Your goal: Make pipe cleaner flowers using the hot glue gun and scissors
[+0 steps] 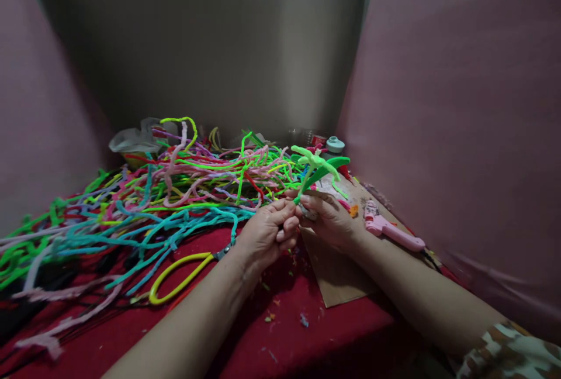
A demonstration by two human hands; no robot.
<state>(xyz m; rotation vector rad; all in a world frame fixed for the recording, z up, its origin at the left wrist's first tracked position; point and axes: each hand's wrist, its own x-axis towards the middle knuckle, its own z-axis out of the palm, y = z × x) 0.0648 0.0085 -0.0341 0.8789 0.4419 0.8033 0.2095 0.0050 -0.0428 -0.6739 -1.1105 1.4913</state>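
Note:
Between my two hands stands a green pipe-cleaner flower (316,162), its light green petals spread at the top and darker green leaves on its stem. My right hand (326,218) is closed around the lower stem, with the thumb on the near side. Close against it, my left hand (274,230) has its fingers curled and pinched at the bottom of the stem. The stem's lower end is hidden by the fingers. Left of my left wrist lies a pair of yellow-handled pliers or cutters (182,276), its jaws partly covered.
A large tangle of coloured pipe cleaners (205,174) spreads over the red cloth (280,332) on the left and back. On the right are a pink glue gun (394,234), a piece of cardboard (337,279) and a jar with a pale lid (335,144). Pink sheets (473,104) flank both sides.

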